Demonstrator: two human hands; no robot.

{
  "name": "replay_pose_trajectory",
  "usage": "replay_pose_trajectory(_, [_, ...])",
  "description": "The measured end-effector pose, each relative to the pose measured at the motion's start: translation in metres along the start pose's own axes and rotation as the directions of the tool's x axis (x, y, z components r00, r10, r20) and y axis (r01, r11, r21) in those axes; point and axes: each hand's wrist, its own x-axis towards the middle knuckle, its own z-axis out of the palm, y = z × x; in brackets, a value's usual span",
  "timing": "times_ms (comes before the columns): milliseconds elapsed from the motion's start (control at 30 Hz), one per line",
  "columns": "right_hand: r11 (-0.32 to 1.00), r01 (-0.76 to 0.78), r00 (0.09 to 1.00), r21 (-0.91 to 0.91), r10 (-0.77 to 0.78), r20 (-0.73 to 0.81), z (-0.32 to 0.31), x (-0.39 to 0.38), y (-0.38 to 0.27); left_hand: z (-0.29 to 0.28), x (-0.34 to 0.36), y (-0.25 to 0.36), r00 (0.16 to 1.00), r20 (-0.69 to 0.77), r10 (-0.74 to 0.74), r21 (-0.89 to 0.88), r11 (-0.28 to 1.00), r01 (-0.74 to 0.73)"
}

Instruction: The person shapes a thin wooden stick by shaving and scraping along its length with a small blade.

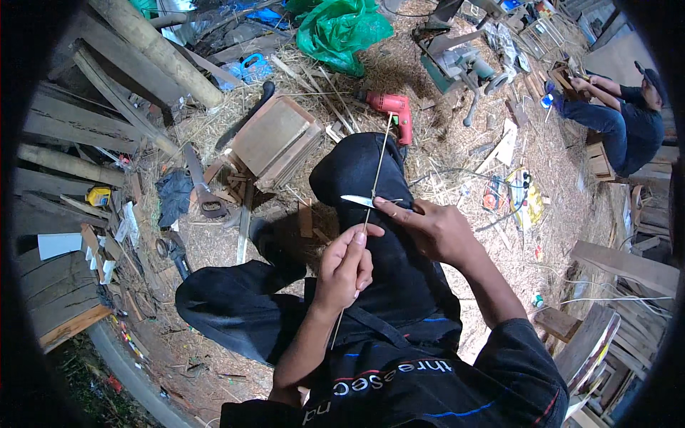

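- Firmly, by the look of it, the left hand (344,269) pinched a thin stick (383,154) between thumb and forefinger; its other fingers were curled in toward the palm, pressed close together.
- The stick slanted across the person's dark trouser leg (403,285) — its far end reached up toward the red drill (391,107), its near end emerged below the left hand.
- The right hand (441,230) was folded round a knife (356,201), one digit stretched out to the base of the blade; how tightly the remaining fingers gripped the handle, one could not tell, as the hand hid it.
- The blade pointed left and lay crosswise against the stick, just beyond the left fingertips.
- Left of the knee stood a wooden block (272,135), with a handsaw (203,191) on the ground further left.
- Far off lay a green plastic bag (341,34); far right, another person (628,118) sat.
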Motion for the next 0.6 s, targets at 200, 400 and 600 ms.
replay_pose_trajectory(200, [0.994, -0.101, 0.994, -0.038, 0.102, 0.040, -0.002, 0.002, -0.013, 0.000, -0.007, -0.004, 1.000, -0.019, -0.009, -0.071, 0.997, 0.008])
replay_pose_trajectory(400, [0.990, -0.122, 0.991, -0.069, 0.125, 0.048, 0.000, 0.001, -0.015, -0.005, -0.025, -0.008, 0.999, -0.023, -0.030, -0.091, 0.995, 0.028])
replay_pose_trajectory(600, [0.992, -0.124, 0.989, -0.030, 0.121, -0.080, 0.009, 0.001, -0.002, -0.009, -0.048, -0.017, 0.997, -0.013, -0.076, -0.097, 0.992, 0.074])
